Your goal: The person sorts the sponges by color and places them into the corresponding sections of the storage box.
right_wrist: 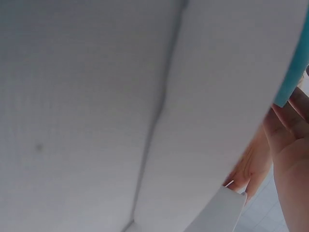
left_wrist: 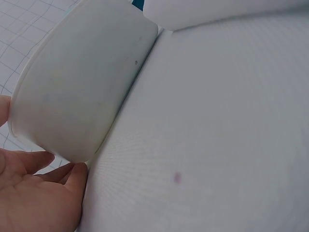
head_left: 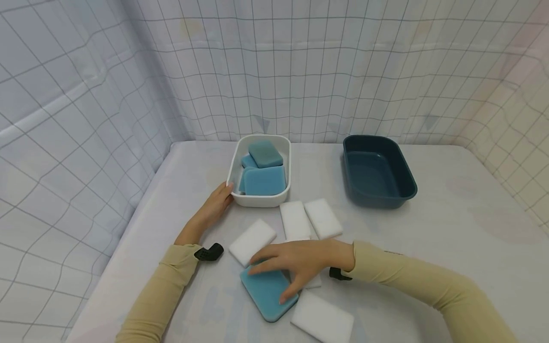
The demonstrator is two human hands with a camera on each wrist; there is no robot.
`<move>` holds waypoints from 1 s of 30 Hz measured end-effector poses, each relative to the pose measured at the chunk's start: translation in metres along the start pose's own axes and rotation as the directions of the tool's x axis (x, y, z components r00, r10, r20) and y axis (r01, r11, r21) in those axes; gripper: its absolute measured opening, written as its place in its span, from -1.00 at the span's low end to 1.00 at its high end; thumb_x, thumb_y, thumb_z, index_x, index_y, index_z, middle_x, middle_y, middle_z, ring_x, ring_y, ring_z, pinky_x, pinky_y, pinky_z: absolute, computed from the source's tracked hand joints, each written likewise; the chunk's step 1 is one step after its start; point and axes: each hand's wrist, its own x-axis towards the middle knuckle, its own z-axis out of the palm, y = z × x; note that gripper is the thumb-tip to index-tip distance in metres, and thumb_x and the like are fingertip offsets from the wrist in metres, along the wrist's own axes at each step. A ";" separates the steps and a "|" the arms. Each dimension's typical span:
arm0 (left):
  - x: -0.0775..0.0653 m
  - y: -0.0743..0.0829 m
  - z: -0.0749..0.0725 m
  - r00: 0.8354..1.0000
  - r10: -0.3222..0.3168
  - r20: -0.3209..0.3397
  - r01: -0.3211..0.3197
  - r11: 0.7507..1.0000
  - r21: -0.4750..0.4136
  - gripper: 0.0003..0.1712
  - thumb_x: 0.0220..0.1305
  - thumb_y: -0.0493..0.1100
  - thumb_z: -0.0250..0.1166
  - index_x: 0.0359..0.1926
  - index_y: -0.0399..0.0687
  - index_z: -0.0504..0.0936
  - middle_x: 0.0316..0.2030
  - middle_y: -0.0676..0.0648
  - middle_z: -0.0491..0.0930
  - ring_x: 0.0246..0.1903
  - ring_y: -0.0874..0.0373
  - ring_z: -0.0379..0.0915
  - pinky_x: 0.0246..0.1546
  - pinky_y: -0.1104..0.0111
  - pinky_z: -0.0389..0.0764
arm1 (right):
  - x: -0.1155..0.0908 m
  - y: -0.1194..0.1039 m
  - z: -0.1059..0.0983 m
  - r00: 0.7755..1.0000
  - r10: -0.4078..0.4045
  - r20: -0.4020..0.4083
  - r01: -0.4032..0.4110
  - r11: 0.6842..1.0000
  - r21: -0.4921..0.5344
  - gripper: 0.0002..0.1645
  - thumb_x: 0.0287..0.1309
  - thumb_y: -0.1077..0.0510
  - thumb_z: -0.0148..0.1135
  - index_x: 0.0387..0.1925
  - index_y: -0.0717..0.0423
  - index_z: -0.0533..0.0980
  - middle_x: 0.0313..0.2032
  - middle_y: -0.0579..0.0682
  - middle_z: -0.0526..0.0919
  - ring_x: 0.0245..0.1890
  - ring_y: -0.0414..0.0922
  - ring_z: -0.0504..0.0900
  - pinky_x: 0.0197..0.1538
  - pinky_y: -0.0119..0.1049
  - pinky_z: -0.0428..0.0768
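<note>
My left hand (head_left: 216, 205) holds the near left corner of a white tub (head_left: 259, 202); in the left wrist view the thumb is at the rim and the fingertips are low against the wall. Several blue sponges (head_left: 265, 181) lie inside, including a greener one (head_left: 266, 153) on top. My right hand (head_left: 296, 262) spreads over a blue sponge (head_left: 268, 295) on the table, its fingers at the far edge and its thumb near the right edge. Around it lie several white sponges (head_left: 253, 242), one partly hidden under this hand.
A dark blue tub (head_left: 372, 176) with nothing in it stands at the back right. Two white sponges (head_left: 323, 218) lie between the tubs, and another white sponge (head_left: 323, 318) is near the front. Grid-patterned curtains (head_left: 291, 76) enclose the white table (head_left: 454, 247).
</note>
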 end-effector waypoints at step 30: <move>-0.001 0.000 0.000 1.000 -0.004 0.011 0.004 1.000 -0.002 -0.31 0.52 0.01 -0.32 0.47 -0.14 -0.35 0.50 -0.14 -0.37 0.49 -0.01 -0.44 0.51 0.10 -0.23 | 0.001 -0.005 0.004 0.999 0.005 0.043 -0.003 0.999 -0.041 0.05 -0.02 -0.31 0.29 0.42 -0.07 0.09 0.39 0.06 0.10 0.38 -0.15 0.14 0.41 -0.37 0.23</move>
